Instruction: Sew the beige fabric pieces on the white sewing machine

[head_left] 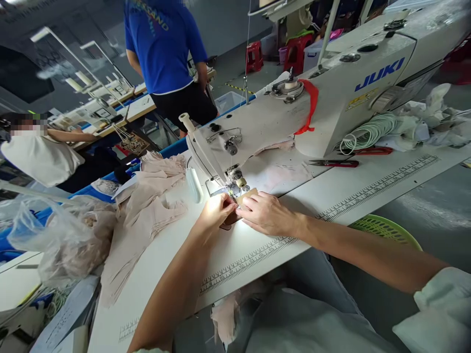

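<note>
At the needle of a white JUKI sewing machine (pixel 235 179), both my hands meet under the lamp's light. My left hand (pixel 215 212) is closed in a pinch just in front of the presser foot; what lies between its fingertips is too small to make out. Close beside it, my right hand (pixel 272 213) has its fingers bent over a small tan piece (pixel 247 196), thumb side toward the needle. I cannot tell whether the piece is cloth or card. Pale pink cut fabric pieces (pixel 147 211) lie in a layered pile to the left of the machine.
Thread snips (pixel 334 163) and a coil of pale cord (pixel 368 132) lie under the machine arm. A printed ruler (pixel 253 252) runs along the table's front. A plastic bag (pixel 79 240) stands left, a green basket (pixel 386 230) below right. Two people are beyond the table.
</note>
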{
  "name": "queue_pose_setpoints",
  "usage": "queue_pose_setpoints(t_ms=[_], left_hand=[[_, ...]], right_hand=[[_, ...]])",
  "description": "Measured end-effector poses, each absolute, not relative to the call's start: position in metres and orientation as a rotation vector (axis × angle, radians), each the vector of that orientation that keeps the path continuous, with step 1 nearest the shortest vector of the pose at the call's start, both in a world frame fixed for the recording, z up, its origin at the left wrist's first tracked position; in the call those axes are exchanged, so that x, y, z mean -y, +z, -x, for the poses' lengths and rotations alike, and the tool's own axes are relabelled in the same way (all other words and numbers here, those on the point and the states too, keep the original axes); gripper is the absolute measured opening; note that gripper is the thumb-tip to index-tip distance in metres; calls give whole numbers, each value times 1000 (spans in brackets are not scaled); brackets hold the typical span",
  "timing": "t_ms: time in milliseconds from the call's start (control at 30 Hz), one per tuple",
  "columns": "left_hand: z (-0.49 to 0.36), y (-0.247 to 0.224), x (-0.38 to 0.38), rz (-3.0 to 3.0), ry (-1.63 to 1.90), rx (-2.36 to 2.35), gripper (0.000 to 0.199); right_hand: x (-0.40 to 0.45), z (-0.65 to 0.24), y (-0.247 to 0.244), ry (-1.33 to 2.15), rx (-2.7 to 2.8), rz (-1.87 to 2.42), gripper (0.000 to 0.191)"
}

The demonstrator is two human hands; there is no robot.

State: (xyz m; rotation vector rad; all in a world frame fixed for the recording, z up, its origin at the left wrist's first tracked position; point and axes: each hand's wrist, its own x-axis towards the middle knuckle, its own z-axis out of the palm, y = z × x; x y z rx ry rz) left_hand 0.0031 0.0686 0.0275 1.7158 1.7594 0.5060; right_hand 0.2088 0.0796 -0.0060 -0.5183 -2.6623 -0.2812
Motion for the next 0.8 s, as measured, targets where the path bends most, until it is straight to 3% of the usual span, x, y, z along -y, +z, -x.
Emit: queue_pose_setpoints(t_ms=[800], left_hand=[[8,26,-76,-1744,421,-1680,17]], right_hand=[[-75,-208,-1,-138,2727,657,26]])
